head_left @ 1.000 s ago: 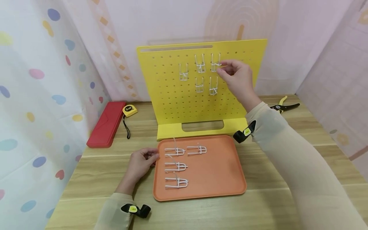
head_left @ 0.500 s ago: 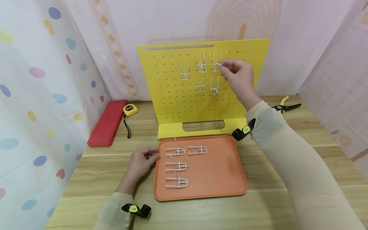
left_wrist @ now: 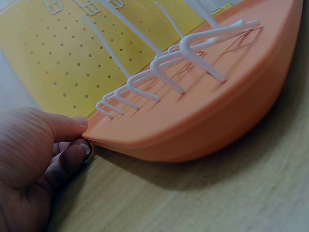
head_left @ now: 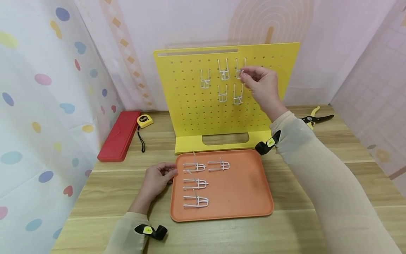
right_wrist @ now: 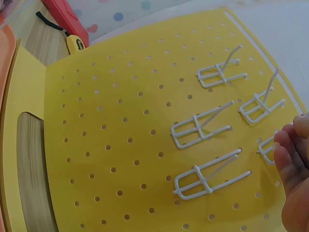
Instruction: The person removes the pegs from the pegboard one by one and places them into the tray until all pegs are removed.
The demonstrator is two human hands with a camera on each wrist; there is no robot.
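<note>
My right hand (head_left: 264, 84) pinches the projecting prong of a white wire pegboard hook (head_left: 237, 67) at the upper right of the hook group. That hook hangs on the yellow pegboard (head_left: 196, 116), its legs at the holes. In the right wrist view, the fingertips partly cover this hook (right_wrist: 263, 151). Several other hooks (head_left: 205, 83) hang nearby on the board. My left hand (head_left: 157, 180) grips the left rim of an orange tray (head_left: 241, 190), thumb on top and fingers below. Several more white hooks (head_left: 196, 201) lie on the tray, prongs pointing up.
A red case (head_left: 118, 135) and a yellow tape measure (head_left: 145, 121) with a black strap lie left of the pegboard. Yellow-and-black pruning shears (head_left: 314, 119) lie to its right. Curtains hang behind and beside the wooden table (head_left: 222, 236).
My right hand has shifted slightly left against the board, and the pinched prong has swung left with it. The left hand stays on the tray rim. The head view has drifted a little.
</note>
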